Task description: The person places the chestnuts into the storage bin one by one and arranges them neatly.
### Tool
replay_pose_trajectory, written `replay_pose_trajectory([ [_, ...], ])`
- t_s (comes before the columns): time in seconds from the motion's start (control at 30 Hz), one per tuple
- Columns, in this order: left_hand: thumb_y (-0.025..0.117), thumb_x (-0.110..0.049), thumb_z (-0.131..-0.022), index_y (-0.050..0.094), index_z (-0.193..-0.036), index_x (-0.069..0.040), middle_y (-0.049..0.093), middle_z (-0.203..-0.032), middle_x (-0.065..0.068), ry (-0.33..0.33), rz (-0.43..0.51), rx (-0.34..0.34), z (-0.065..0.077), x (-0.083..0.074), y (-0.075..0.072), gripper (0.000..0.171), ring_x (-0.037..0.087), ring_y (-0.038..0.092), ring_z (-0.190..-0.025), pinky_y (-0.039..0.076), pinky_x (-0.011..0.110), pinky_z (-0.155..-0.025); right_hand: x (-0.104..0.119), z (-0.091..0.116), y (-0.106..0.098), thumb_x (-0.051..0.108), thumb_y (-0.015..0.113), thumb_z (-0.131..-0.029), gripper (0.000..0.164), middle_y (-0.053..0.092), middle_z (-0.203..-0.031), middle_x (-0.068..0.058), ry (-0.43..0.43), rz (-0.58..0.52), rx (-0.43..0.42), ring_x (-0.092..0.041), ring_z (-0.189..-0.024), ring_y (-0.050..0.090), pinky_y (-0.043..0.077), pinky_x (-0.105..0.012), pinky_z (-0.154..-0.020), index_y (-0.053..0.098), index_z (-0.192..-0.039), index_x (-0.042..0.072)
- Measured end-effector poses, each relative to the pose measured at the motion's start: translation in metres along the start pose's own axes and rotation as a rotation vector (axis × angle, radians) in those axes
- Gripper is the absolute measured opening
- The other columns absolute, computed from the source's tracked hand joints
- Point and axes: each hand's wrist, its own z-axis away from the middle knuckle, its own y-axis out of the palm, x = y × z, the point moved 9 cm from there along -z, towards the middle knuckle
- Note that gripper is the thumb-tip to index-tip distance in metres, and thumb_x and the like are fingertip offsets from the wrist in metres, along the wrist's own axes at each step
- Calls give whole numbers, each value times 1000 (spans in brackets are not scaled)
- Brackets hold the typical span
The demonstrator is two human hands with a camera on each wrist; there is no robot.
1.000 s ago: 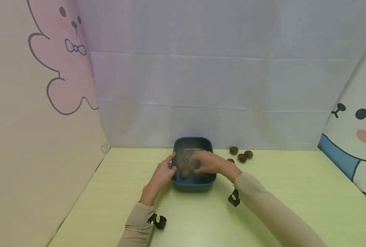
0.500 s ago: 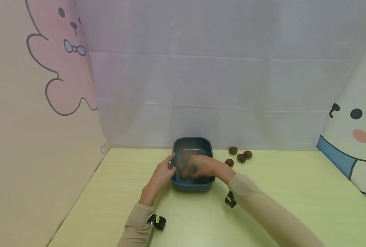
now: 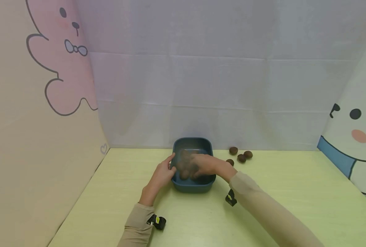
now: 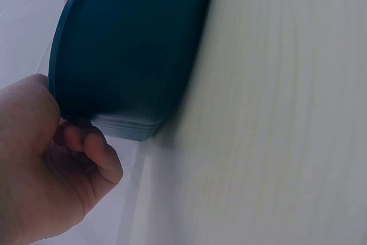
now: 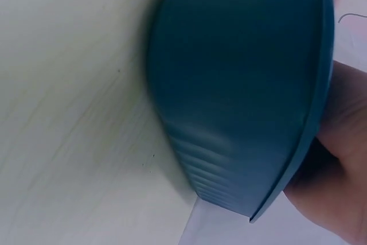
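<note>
A dark blue rectangular bin (image 3: pixel 193 188) stands on the table, with several round brown chestnuts (image 3: pixel 184 174) inside it, blurred in the head view. My left hand (image 3: pixel 162 175) holds the bin's left side, thumb and fingers at the rim; the left wrist view shows the hand (image 4: pixel 63 170) with curled fingers against the outer wall. Over the right rim reaches my right hand (image 3: pixel 209 164), down among the chestnuts, thumb and forefinger apart. Its fingertips are blurred, and I cannot tell whether they grip a chestnut. In the right wrist view the bin wall (image 5: pixel 241 67) hides the fingers of that hand (image 5: pixel 338 182).
Several loose chestnuts (image 3: pixel 241 158) lie on the pale yellow-green table (image 3: pixel 282 185), right of the bin near the back edge. Behind the bin rises a white sheet (image 3: pixel 183 82). Panels with cartoon animals stand at the left and right sides.
My right hand has shifted slightly left and down within the bin, then up a little, moving over the chestnuts. My left hand and the bin have stayed in place.
</note>
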Motion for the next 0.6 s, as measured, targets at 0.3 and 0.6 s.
replay_pose_trajectory([
  [0.3,49,-8,-89,37,-154,-11,32,-52,-6,5,2,-2,0,1,-2,67,10,28,-46,27,24,-46,19,-7,-2,21,79,-82,23,74,-105,10,-149,62,-14,-15,-104,63,46,-37,-95,80,-105,23],
  [0.6,49,-10,-89,37,-155,-11,32,-52,-6,3,6,1,0,0,0,67,9,28,-45,28,23,-45,15,-13,-4,16,73,-84,21,75,-96,11,-152,86,-31,-8,-89,65,44,-36,-91,79,-104,19],
])
